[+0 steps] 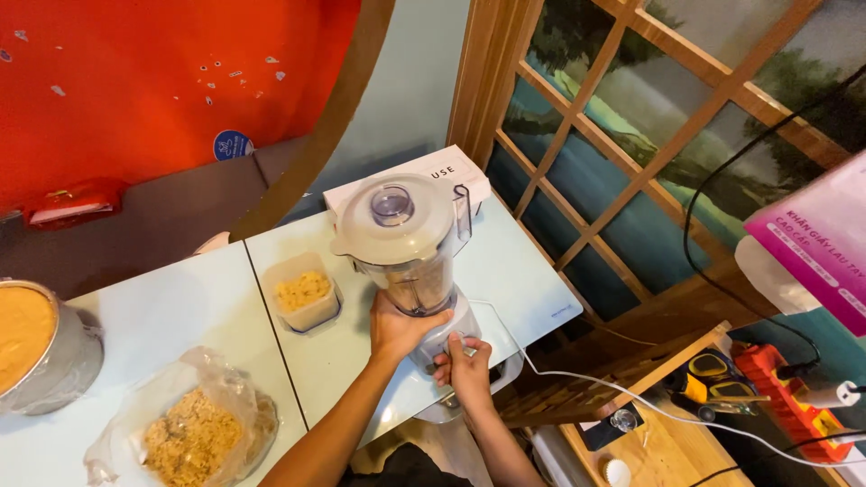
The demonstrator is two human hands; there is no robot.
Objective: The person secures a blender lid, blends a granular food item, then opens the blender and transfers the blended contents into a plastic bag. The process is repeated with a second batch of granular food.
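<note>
Left of the fingers lie a pot (41, 347), a bag (194, 428) and a tub (307, 293). Left hand (397, 329) wraps closed around the blender (410, 248) jug; right hand (469, 370) fingers pinch the base dial just below it.

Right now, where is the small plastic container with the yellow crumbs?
In the head view, the small plastic container stands on the pale table, just left of the blender, above the plastic bag of crumbs.

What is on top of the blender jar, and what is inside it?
A pale lid with a clear round cap covers the blender jar. The left hand wraps the jar's base, and the contents cannot be made out.
</note>
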